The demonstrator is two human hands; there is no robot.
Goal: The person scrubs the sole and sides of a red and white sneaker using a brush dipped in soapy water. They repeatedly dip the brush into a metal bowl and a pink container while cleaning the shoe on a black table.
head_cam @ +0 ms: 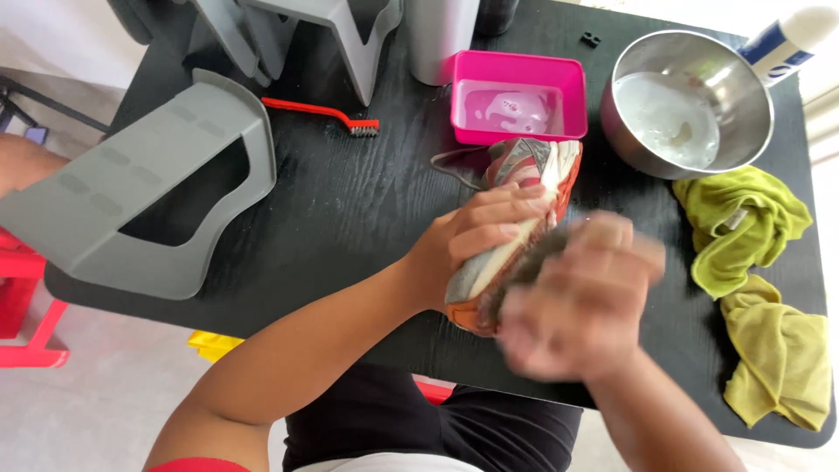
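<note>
Left hand [476, 232] fingers clamp the light, flexible shoe [516, 227] midway, near the pink tub [516, 65]; blurred right hand [577, 301] grip: cannot tell.

Bright, even daylight, glare on the steel bowl [687, 105], motion-blurred right hand [577, 297].

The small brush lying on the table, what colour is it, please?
Red-orange small brush with dark bristles; head view.

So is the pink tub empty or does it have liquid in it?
It has liquid: the pink tub holds a shallow, pale, foamy layer over its bottom. What the liquid is, cannot tell.
</note>
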